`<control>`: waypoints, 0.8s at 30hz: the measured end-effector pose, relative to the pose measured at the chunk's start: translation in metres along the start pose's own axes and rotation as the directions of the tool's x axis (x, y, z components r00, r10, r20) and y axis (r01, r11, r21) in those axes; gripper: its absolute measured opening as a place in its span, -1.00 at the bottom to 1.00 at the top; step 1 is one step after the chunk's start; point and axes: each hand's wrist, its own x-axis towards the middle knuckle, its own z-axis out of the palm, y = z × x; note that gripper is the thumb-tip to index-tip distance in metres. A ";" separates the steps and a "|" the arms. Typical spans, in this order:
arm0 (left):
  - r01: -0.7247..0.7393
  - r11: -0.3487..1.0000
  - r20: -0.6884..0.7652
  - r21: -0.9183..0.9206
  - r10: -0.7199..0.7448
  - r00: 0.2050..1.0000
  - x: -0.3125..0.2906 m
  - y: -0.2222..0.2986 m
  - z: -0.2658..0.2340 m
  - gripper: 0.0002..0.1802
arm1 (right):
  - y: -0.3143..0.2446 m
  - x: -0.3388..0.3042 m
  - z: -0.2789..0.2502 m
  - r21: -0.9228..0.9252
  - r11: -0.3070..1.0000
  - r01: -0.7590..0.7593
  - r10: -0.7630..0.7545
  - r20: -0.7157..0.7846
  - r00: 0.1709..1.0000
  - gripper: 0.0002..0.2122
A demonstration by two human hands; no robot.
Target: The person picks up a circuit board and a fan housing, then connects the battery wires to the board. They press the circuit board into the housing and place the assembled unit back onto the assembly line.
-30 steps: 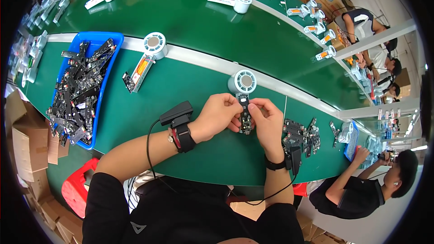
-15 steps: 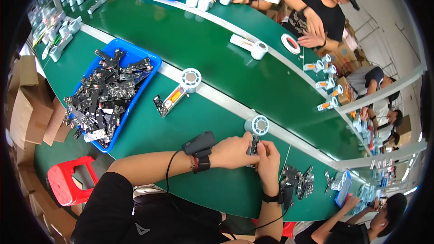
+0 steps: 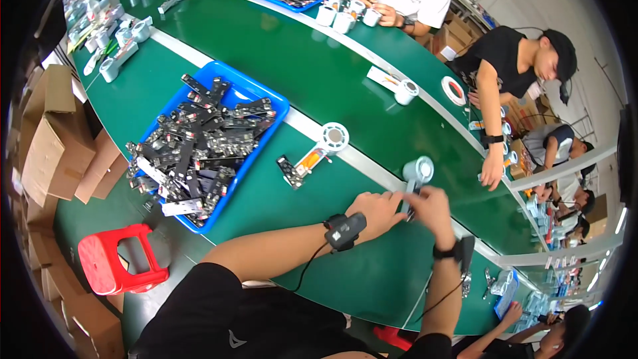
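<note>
A light-blue handheld fan with a round head is tilted near the metal rail of the bench, its handle pointing toward me. My left hand is closed on the handle's left side. Against the other side is my right hand, its fingers bent and smeared by motion, so its grip is unclear. A second handheld fan lies to the left with its handle uncovered, showing an orange part. At that handle's end sits a small black circuit board.
Left of my arms, a blue tray holds a heap of black circuit boards. Beyond the rail runs a green belt with another fan. Co-workers sit across it. A red stool and cardboard boxes stand at left.
The view has swung, so the scene sits further right and the tray lower. My hands have tilted the fan, and my right hand has moved quickly. The person in the cap has reached forward.
</note>
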 end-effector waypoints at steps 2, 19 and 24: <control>-0.069 0.998 -0.125 -0.014 0.067 0.990 0.009 0.000 0.004 -0.66 | 0.018 0.060 -0.020 -0.085 0.996 0.005 -0.011 -0.074 0.997 -0.56; -0.158 0.985 -0.175 -0.071 0.144 0.974 0.004 -0.005 0.008 -0.87 | -0.099 0.336 0.022 -0.354 0.902 0.249 -0.278 -0.031 0.960 -0.33; -0.167 0.985 -0.202 -0.044 0.155 0.967 0.004 -0.019 -0.001 -0.88 | -0.132 0.240 0.031 -0.277 0.794 0.542 -0.606 -0.279 0.745 -0.63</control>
